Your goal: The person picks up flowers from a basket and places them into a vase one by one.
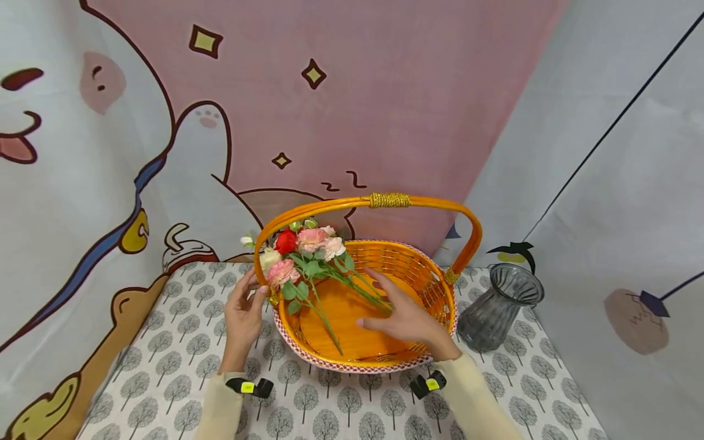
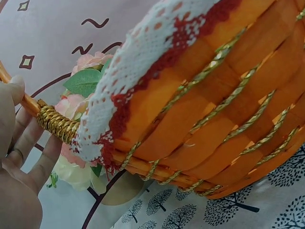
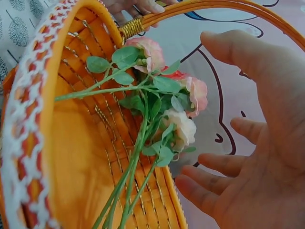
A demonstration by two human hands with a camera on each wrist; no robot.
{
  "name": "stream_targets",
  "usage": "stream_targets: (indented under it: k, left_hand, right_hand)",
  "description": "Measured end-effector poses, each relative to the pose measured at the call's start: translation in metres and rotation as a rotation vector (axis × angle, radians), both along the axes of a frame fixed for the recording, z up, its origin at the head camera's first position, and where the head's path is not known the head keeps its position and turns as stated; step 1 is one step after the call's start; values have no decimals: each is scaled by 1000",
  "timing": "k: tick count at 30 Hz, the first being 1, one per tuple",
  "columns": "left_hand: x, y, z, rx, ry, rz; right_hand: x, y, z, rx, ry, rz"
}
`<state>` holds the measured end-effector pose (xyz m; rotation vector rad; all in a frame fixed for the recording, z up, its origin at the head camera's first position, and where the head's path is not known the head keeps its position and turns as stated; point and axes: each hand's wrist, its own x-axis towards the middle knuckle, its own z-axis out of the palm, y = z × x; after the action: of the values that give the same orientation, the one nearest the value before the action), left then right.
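An orange woven basket [image 1: 379,360] with a white and red lace rim stands on the table. My left hand [image 1: 244,308] holds the left foot of its arched handle [image 2: 29,102], thumb on one side and fingers on the other, beside the gold cord wrapping [image 2: 57,124]. Artificial flowers [image 1: 311,239] in red, pink and cream lean on the basket's left side, their green stems [image 3: 136,160] slanting down inside. Over the basket's right half, my right hand [image 1: 404,315] is spread with thumb and fingers apart, close to the stem ends. It holds nothing.
A grey ribbed glass vase [image 1: 497,308] stands tilted in view, right of the basket. The handle's top [image 1: 389,200] arches above the basket. A tree-print cloth [image 1: 286,403] covers the table, and a cartoon-printed curtain [image 1: 407,110] hangs behind it.
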<state>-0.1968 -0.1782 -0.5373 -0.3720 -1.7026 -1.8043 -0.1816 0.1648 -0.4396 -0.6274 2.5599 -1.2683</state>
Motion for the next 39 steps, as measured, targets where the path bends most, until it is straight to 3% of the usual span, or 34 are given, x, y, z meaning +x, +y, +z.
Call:
stream_targets:
  k: [4,11,21,27,32,39]
  left_hand:
    - [-3,0,-1,5,12,-18]
    - [-4,-2,-2,-1,32,-16]
    - [-2,0,2,15,31,-30]
    - [-1,-1,2,28,28,-28]
    - [-2,0,2,7,-17,-6]
    - [-2,-2,2,16,26,-35]
  right_hand:
    - [-6,-4,4,-7,3,24]
    - [-13,-12,4,-10,-79,22]
    - [-28,-32,-7,-78,-220,35]
    - [-36,-47,-10,-62,-228,62]
    - [-46,-54,-15,-27,-232,59]
    - [-58,-65,-28,-54,-309,85]
